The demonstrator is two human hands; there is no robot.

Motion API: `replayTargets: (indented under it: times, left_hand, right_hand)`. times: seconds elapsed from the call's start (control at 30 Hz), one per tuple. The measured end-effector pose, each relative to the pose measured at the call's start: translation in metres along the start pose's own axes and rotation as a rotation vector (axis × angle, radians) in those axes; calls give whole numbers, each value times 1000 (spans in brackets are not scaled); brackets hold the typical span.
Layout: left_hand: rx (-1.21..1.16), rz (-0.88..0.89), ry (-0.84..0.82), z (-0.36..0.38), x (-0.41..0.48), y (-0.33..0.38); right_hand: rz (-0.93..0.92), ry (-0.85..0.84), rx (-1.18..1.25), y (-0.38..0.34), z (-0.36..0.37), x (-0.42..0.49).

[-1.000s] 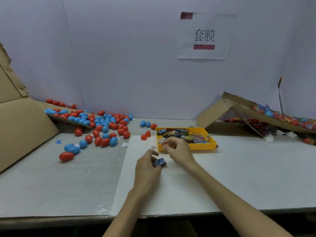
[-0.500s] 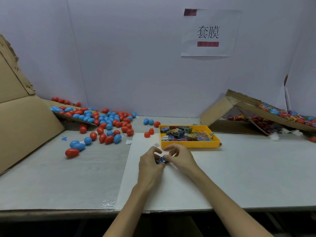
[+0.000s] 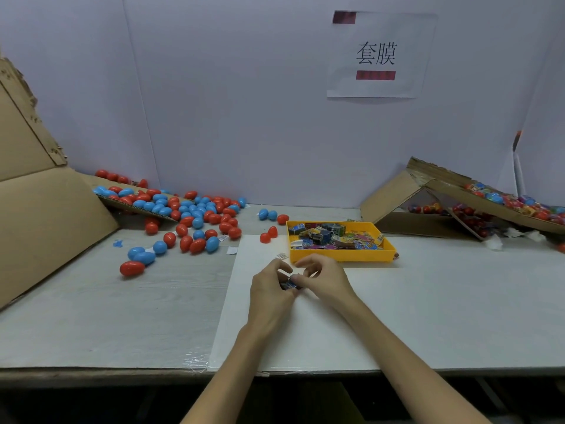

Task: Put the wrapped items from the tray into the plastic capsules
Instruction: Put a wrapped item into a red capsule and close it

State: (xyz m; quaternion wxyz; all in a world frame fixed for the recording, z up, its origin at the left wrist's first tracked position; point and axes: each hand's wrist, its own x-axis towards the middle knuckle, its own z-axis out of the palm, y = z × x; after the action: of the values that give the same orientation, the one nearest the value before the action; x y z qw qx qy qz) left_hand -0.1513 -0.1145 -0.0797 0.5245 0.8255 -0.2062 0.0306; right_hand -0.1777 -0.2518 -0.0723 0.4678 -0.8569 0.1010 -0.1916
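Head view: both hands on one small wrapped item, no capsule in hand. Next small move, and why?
Probably: let the left hand release the small blue wrapped item to the right hand and reach for the red plastic capsule pieces beside the yellow plastic tray. Both hands pinch the item, and those pieces lie nearest.

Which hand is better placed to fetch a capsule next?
Left. The left hand and right hand both grip the small blue wrapped item; the red and blue plastic capsules lie to the left.

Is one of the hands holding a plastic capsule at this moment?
No, the left hand and right hand pinch a small wrapped item between them; the capsules lie apart at the left.
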Motion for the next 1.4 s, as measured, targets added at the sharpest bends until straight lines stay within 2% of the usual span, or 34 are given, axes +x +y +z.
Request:
replayTargets:
  times: [0.5, 0.6, 0.7, 0.87, 1.07, 1.2, 1.4]
  left_hand:
    - [50, -24, 18, 3, 1, 3]
    - [47, -38, 22, 3, 2, 1]
    - [47, -50, 8, 3, 2, 1]
    - [81, -14, -10, 3, 3, 7]
    - [-20, 16, 12, -1, 1, 13]
    - [-190, 9, 91, -3, 5, 11]
    - [-298, 23, 61, -4, 4, 10]
  right_hand:
    - [89, 70, 90, -4, -4, -1]
    - [139, 189, 173, -1, -8, 1]
    - [231, 295, 363, 3, -18, 4]
    - [249, 158, 593, 2, -20, 1]
    - [185, 40, 554, -3, -18, 0]
    - [148, -74, 591, -5, -17, -2]
    - [152, -106, 642, -6, -17, -3]
